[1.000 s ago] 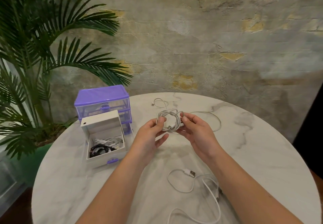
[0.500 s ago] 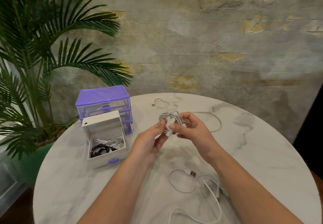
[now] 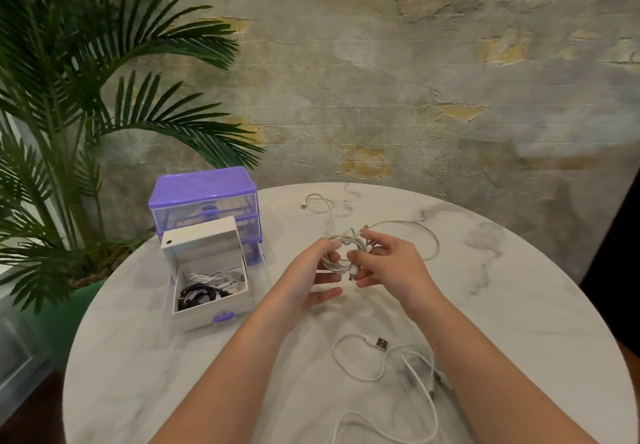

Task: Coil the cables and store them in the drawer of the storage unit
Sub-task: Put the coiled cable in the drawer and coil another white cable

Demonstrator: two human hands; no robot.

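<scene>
Above the middle of the round marble table (image 3: pixel 145 357), both hands hold a coiled white cable (image 3: pixel 341 248). My left hand (image 3: pixel 313 279) grips the coil's left side. My right hand (image 3: pixel 388 263) pinches the coil's plug end between thumb and fingers. Left of my hands stands the purple storage unit (image 3: pixel 204 197), its white drawer (image 3: pixel 211 308) pulled out, with black and white coiled cables inside. Another white USB cable (image 3: pixel 381 371) lies loose near the table's front. A thin white cable (image 3: pixel 427 235) lies behind my hands.
A tall palm plant (image 3: pixel 69 114) in a green pot stands to the left of the table, its fronds reaching over the storage unit. A rough plastered brick wall (image 3: pixel 415 80) rises behind the table.
My hands have lowered a little with the coil. My right hand shifted from the coil's right side to pinching the plug end at its lower middle; my left fingers opened slightly.
</scene>
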